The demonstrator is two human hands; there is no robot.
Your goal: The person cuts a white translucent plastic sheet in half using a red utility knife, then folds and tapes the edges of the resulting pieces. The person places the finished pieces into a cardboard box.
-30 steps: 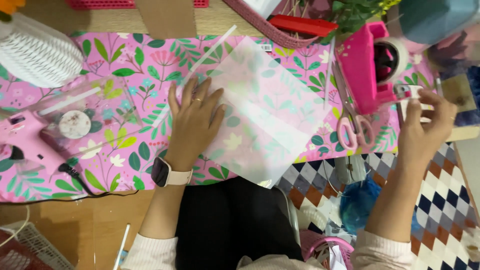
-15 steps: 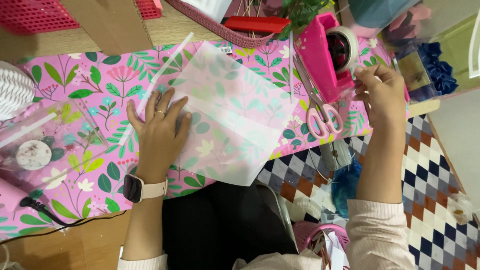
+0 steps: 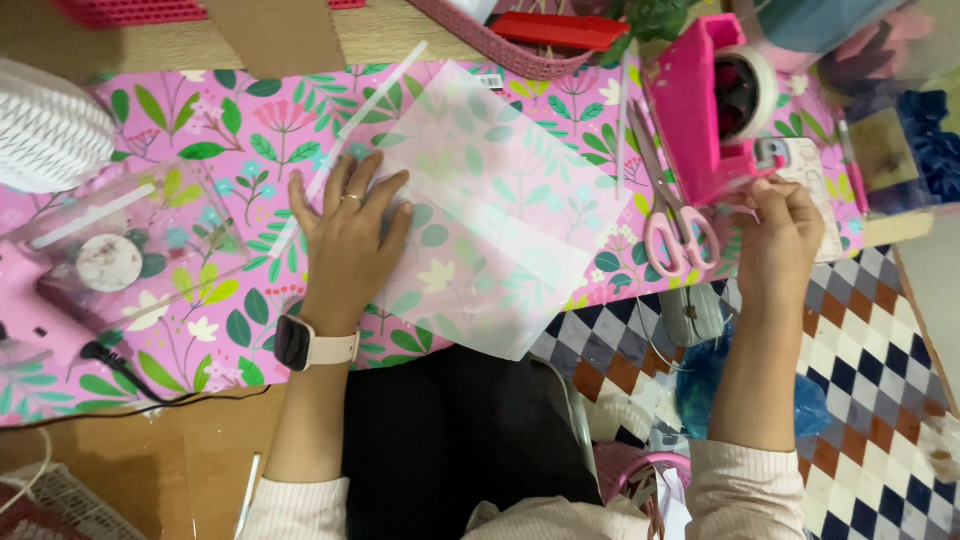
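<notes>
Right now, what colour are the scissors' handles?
Pale pink, seen best in the head view: scissors lie beside the pink tape dispenser.

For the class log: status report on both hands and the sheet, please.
Left hand flat on translucent sheet, pinning it to floral paper. Right hand at pink tape dispenser, fingers curled. Pink scissors lie between.

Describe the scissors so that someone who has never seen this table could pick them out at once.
Start at the pink floral wrapping paper that covers the table, and go to its right end, where a bright pink tape dispenser stands. The scissors lie flat just in front of it, left of the right hand. Pale pink loop handles and thin metal blades set them apart from the bulky dispenser.
</notes>
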